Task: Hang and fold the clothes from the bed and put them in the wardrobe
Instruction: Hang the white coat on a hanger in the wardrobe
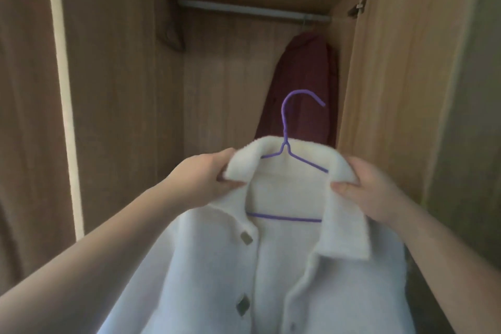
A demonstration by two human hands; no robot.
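Holding a white fleece jacket (257, 266) on a purple hanger (287, 149) before the open wardrobe (385, 76), the left hand (208, 179) and right hand (371, 187) each grip its collar; lifting the hook level over the rail (252, 9) would seat it cleanly.

Jacket (206, 279), maroon garment (303, 81), purple hanger (285, 141) (one each)

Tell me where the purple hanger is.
Head view, centre: the purple hanger sits inside the white fleece jacket, between the left hand and right hand, its hook below the wardrobe rail.
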